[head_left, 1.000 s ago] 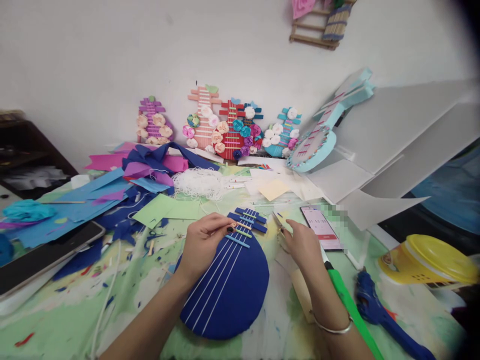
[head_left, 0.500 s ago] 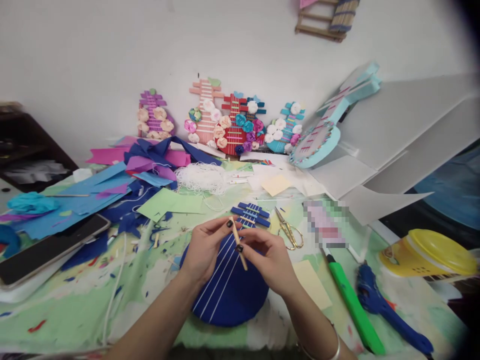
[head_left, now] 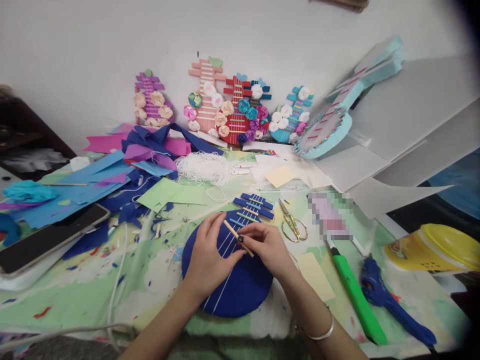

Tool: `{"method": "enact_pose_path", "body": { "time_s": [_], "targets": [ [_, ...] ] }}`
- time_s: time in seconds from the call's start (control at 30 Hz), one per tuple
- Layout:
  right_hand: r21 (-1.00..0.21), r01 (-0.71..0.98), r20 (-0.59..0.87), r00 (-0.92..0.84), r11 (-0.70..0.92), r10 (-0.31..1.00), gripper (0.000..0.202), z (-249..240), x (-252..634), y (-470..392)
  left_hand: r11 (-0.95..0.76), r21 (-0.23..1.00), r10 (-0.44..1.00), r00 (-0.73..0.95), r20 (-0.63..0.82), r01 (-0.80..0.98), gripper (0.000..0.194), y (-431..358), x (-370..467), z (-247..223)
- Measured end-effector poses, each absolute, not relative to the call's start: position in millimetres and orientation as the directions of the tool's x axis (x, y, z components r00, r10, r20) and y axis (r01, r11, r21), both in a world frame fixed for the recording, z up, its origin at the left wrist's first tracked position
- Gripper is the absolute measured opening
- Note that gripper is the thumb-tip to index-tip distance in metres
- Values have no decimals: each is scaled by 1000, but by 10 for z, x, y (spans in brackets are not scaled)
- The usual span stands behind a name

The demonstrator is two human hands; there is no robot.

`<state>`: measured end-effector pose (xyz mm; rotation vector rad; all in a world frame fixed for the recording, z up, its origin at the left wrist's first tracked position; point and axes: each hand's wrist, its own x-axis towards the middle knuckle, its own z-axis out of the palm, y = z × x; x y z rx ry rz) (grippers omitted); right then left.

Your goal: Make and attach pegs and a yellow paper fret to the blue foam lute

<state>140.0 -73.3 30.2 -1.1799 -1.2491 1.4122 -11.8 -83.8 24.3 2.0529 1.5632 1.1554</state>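
A round blue lute-shaped craft [head_left: 240, 295] lies flat on the table, with white strings along it and thin coloured sticks across its neck. Over its body, my right hand [head_left: 268, 250] pinches a pale wooden stick [head_left: 233, 231], which slants down to the right. My left hand [head_left: 210, 255] rests on the left of the blue body, fingers apart, its fingertips near the stick's upper end and its thumb close to the lower part. Gold-handled scissors [head_left: 294, 225] lie right of the neck.
Decorated lute crafts [head_left: 238, 110] lean on the wall. White string [head_left: 202, 169], coloured paper [head_left: 82, 192] and a phone [head_left: 52, 240] lie left. On the right are a green-handled tool [head_left: 358, 300], a blue glue gun [head_left: 393, 305] and a yellow-lidded cup [head_left: 431, 247].
My left hand has let go of the stick and spread over the blue body. The stick now slants more, held by my right hand. The camera view has shifted slightly.
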Motion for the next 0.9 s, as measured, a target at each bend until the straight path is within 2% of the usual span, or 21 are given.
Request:
{"method": "enact_pose_path", "body": {
  "time_s": [0.1, 0.4, 0.67, 0.9],
  "targets": [
    [-994, -43, -97, -156, -105, 983, 15, 270, 1380, -748, -351, 618, 898, 67, 434, 704, 65, -889, -70, 265],
    [-992, -57, -100, -145, -109, 984, 14, 207, 1393, -741, -348, 575, 901, 95, 424, 740, 68, -940, -47, 212],
    [-981, -155, -90, -186, -120, 978, 18, 232, 1430, -752, -405, 520, 850, 99, 518, 752, 67, -952, 13, 231],
    [-990, 8, -135, -341, -140, 930, 18, 313, 1553, -799, -497, 444, 729, 82, 679, 745, 67, -945, -62, 328]
  ]
}}
